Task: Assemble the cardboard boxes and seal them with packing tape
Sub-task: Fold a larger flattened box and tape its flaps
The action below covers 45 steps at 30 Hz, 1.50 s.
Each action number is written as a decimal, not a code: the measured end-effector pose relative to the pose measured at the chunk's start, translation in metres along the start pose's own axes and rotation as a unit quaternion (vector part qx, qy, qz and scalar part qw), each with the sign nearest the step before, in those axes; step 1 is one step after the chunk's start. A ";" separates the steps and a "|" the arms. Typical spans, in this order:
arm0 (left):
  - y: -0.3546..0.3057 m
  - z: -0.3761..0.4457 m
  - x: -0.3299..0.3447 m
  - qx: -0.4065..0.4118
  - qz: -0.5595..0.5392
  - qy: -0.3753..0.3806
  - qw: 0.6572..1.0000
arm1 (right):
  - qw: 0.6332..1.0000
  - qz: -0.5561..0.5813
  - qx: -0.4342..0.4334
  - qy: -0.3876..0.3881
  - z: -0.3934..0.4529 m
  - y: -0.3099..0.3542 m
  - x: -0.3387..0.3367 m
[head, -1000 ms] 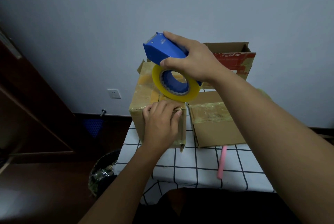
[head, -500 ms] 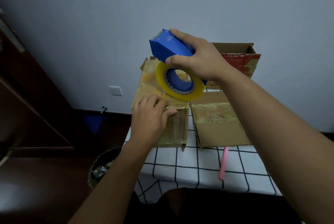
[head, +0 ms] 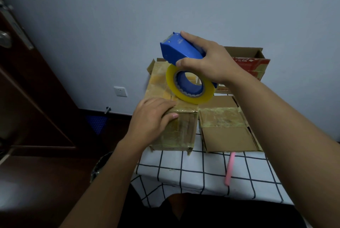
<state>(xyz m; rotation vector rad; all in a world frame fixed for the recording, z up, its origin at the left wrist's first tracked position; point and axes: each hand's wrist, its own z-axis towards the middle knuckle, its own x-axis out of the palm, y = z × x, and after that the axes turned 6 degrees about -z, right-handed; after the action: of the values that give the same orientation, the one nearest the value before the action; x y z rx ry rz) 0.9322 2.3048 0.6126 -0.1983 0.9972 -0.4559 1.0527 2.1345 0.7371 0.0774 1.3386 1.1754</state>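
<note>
A closed cardboard box (head: 176,132), covered in shiny tape, stands at the table's left edge. My left hand (head: 152,117) lies over its near top edge, fingers flat on the top and thumb down the front face. My right hand (head: 207,60) grips a blue tape dispenser (head: 180,49) with a yellow tape roll (head: 189,85), held tilted just above the box's top. A lower taped box (head: 228,128) sits to the right. Behind it stands an open box with red print (head: 255,62).
The table has a white cloth with a black grid (head: 193,172). A pink stick (head: 230,168) lies on it near the lower box. A bin (head: 99,165) stands on the floor to the left. A dark wooden door (head: 27,89) is at far left, a wall socket (head: 120,91) behind.
My left hand slid left along the box's near top edge. The dispenser stayed above the box, tilting slightly. The camera shifted a little.
</note>
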 end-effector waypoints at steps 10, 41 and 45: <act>0.013 -0.006 -0.002 -0.019 -0.060 -0.012 0.998 | 1.000 0.002 0.002 -0.002 -0.001 -0.003 -0.001; -0.054 0.024 0.036 -0.095 0.200 -0.037 0.974 | 0.987 0.039 0.053 -0.145 -0.041 -0.023 -0.045; -0.033 0.018 0.005 -0.026 0.198 -0.084 0.976 | 0.985 0.037 0.040 -0.161 -0.041 -0.018 -0.049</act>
<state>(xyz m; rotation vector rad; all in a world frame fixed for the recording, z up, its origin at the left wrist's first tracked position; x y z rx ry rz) 0.9405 2.2718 0.6304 -0.0791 0.8559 -0.0470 1.0423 2.0700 0.7471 0.3633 1.1034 1.1176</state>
